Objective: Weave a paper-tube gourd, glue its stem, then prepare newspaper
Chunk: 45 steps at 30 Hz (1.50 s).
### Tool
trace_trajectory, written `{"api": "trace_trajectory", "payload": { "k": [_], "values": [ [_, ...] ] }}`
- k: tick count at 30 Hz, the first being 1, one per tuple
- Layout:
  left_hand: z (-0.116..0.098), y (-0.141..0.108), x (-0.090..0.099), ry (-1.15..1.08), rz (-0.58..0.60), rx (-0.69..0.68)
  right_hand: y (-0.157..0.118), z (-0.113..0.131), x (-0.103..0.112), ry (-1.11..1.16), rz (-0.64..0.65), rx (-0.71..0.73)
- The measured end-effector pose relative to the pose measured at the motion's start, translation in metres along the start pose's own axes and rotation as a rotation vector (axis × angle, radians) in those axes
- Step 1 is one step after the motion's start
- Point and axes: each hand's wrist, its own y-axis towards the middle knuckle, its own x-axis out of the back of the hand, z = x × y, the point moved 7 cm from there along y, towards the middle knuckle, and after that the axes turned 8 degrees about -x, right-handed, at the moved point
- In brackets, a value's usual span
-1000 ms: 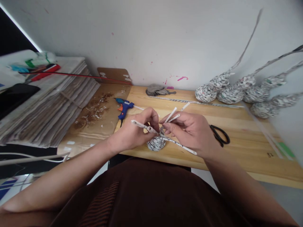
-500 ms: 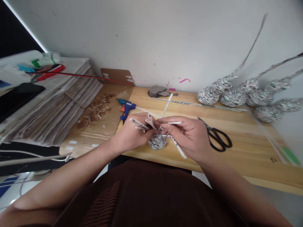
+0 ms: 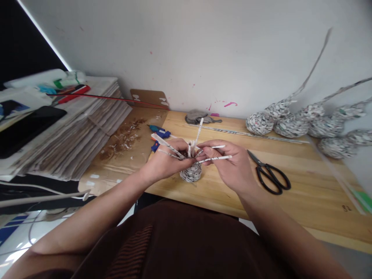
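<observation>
Woven paper piece (image 3: pixel 191 174) stands below the left hand (image 3: pixel 168 161)

It sits near the front edge of the table (image 3: pixel 226 195), its long axis apparently upright, top hidden by fingers. The left hand, nearer, grips around that top, paper tubes (image 3: pixel 165 143) jutting past it. The right hand (image 3: pixel 236 164), just rightward, pinches a tube between thumb and fingertips.

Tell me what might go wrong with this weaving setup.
The paper tubes fanning out of the small woven piece look thin, so they may crease or bend in the grip of the left hand and right hand. The scissors lie beside the right hand; a sideways sweep might knock them. The blue glue gun lies just beyond the left hand, which might bump it.
</observation>
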Motion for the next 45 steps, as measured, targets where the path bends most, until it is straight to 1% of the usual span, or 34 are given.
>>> {"api": "trace_trajectory", "payload": {
  "k": [4, 6, 7, 9, 11, 12, 13, 14, 15, 16, 18, 20, 23, 26, 28, 29, 30, 32, 33, 34, 35, 36, 37, 39, 40, 42, 44, 45],
  "values": [
    [0.009, -0.002, -0.002, -0.051, -0.051, 0.026, 0.007, -0.008, -0.001, 0.018, 0.016, -0.056],
    [0.012, -0.003, -0.003, -0.073, -0.066, 0.053, 0.005, -0.004, 0.006, -0.081, 0.006, -0.032],
    [0.013, -0.004, -0.003, -0.081, -0.081, 0.066, 0.001, 0.000, 0.014, -0.182, -0.014, 0.000],
    [0.015, -0.004, -0.001, -0.100, -0.111, 0.088, -0.008, 0.010, 0.038, -0.509, -0.096, 0.075],
    [0.015, -0.005, -0.001, -0.134, -0.114, 0.111, -0.020, 0.014, 0.074, -0.908, -0.230, 0.112],
    [0.016, -0.005, -0.001, -0.154, -0.109, 0.119, -0.026, 0.011, 0.093, -1.110, -0.286, 0.093],
    [0.016, -0.005, -0.002, -0.172, -0.101, 0.124, -0.032, 0.003, 0.113, -1.274, -0.307, 0.020],
    [0.016, -0.005, -0.002, -0.187, -0.095, 0.128, -0.038, -0.008, 0.134, -1.392, -0.308, -0.100],
    [0.017, -0.005, -0.003, -0.200, -0.088, 0.135, -0.045, -0.021, 0.152, -1.454, -0.278, -0.218],
    [0.018, -0.005, -0.004, -0.212, -0.079, 0.148, -0.052, -0.031, 0.165, -1.462, -0.254, -0.282],
    [0.021, -0.005, -0.007, -0.240, -0.061, 0.189, -0.063, -0.040, 0.180, -1.410, -0.270, -0.279],
    [0.025, -0.006, -0.010, -0.272, -0.054, 0.247, -0.071, -0.042, 0.188, -1.359, -0.316, -0.286],
    [0.031, -0.010, -0.017, -0.349, -0.025, 0.385, -0.076, -0.045, 0.200, -1.349, -0.366, -0.428],
    [0.034, -0.014, -0.022, -0.422, 0.009, 0.489, -0.076, -0.046, 0.207, -1.355, -0.360, -0.566],
    [0.035, -0.015, -0.023, -0.438, 0.011, 0.495, -0.077, -0.045, 0.207, -1.340, -0.353, -0.608],
    [0.035, -0.015, -0.023, -0.441, 0.009, 0.492, -0.079, -0.045, 0.204, -1.294, -0.345, -0.612],
    [0.035, -0.015, -0.023, -0.444, 0.009, 0.489, -0.081, -0.045, 0.198, -1.201, -0.315, -0.602],
    [0.036, -0.016, -0.023, -0.447, 0.006, 0.477, -0.085, -0.044, 0.176, -0.918, -0.192, -0.539],
    [0.036, -0.016, -0.023, -0.446, 0.006, 0.470, -0.086, -0.042, 0.160, -0.765, -0.101, -0.490],
    [0.036, -0.016, -0.024, -0.445, 0.009, 0.463, -0.088, -0.039, 0.144, -0.656, -0.018, -0.441],
    [0.035, -0.016, -0.024, -0.445, 0.009, 0.459, -0.089, -0.034, 0.128, -0.605, 0.048, -0.391],
    [0.035, -0.016, -0.023, -0.445, 0.007, 0.457, -0.088, -0.030, 0.114, -0.613, 0.094, -0.347],
    [0.035, -0.016, -0.023, -0.447, 0.004, 0.458, -0.086, -0.027, 0.102, -0.675, 0.116, -0.312],
    [0.034, -0.017, -0.022, -0.450, -0.002, 0.459, -0.078, -0.018, 0.085, -0.869, 0.079, -0.191],
    [0.033, -0.018, -0.022, -0.449, -0.005, 0.456, -0.074, -0.012, 0.077, -0.981, 0.055, -0.110],
    [0.032, -0.019, -0.021, -0.446, -0.002, 0.442, -0.066, 0.002, 0.062, -1.177, 0.003, 0.099],
    [0.031, -0.020, -0.020, -0.446, 0.000, 0.429, -0.062, 0.016, 0.050, -1.314, -0.032, 0.308],
    [0.031, -0.020, -0.020, -0.447, 0.002, 0.425, -0.061, 0.022, 0.045, -1.363, -0.046, 0.387]
  ]
}}
